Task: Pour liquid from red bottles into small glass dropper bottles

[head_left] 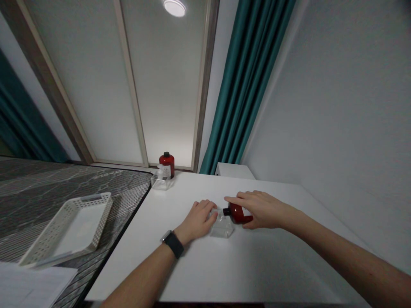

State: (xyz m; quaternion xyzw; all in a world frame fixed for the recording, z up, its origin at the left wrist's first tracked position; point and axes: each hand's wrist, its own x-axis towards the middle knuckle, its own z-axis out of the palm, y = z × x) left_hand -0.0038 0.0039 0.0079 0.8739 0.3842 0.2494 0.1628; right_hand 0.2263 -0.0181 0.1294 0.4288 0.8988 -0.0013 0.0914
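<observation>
While hands [199, 217] [259, 209] work, two bottles [236, 213] [167, 161], two containers [221, 230] [161, 184]

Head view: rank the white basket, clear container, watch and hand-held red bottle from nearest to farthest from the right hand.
1. Red bottle: in the right hand.
2. Clear container: just left of it.
3. Watch: farther left.
4. White basket: far left.

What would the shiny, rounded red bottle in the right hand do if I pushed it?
With the right hand gripping the shiny, rounded red bottle, it probably wouldn't budge much. Let go, it might roll, since it's tipped sideways with curved sides. Its glossy surface could feel slippery.
</observation>
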